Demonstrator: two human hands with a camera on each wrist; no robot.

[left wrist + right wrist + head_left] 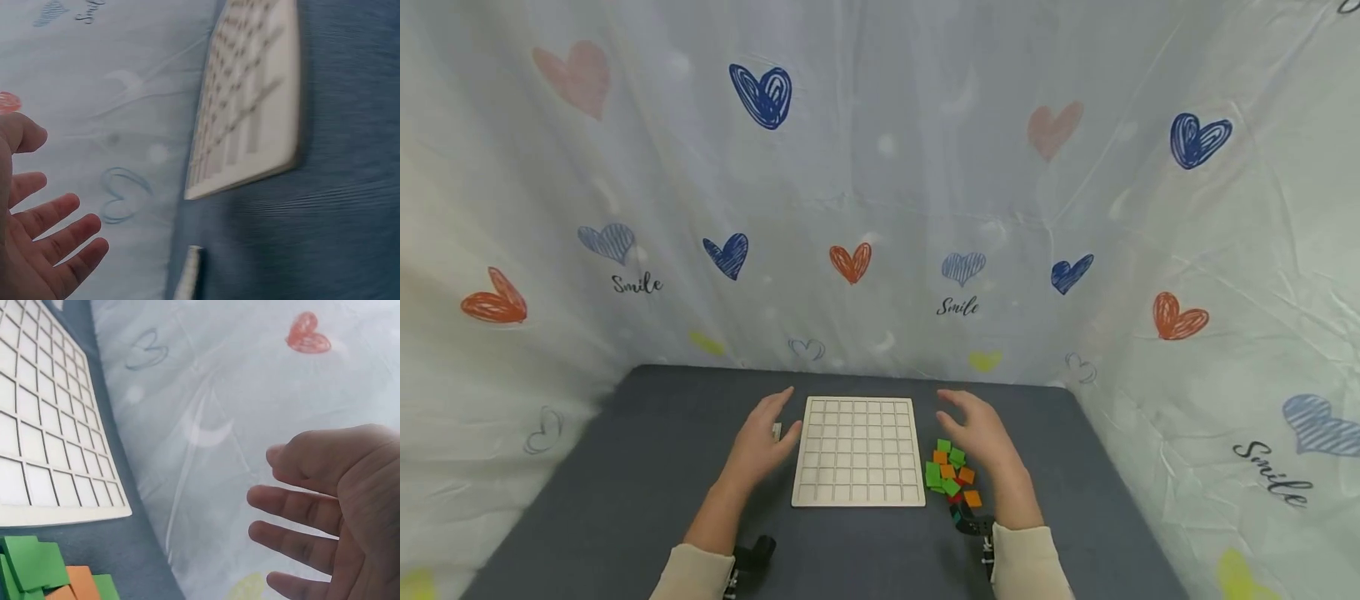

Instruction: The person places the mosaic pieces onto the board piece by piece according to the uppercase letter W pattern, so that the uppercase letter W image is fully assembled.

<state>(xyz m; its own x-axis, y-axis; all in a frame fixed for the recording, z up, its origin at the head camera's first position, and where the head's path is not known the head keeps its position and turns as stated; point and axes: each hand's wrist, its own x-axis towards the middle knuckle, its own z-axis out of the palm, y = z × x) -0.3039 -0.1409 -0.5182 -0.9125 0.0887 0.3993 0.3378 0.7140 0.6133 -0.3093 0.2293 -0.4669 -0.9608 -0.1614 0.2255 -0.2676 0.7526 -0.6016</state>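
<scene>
A pale wooden grid board point(859, 452) with rows of square cells lies flat on the dark table; it also shows in the left wrist view as a tilted board point(275, 125). Left of it is my left hand point(758, 446), fingers spread and holding nothing. Partly hidden behind that hand is a small whitish object point(777, 431). My right hand point(981, 429) hovers on the board's right side, fingers apart and bare of any object. Just below it sits a loose pile of green, orange and red square tiles point(950, 471), whose green tiles point(39, 562) appear in the right wrist view.
The dark grey tabletop point(647, 467) ends at a white curtain point(887, 167) printed with hearts, which hangs behind and along the sides. Black wrist mounts point(973, 523) sit by the cream sleeves point(1030, 562).
</scene>
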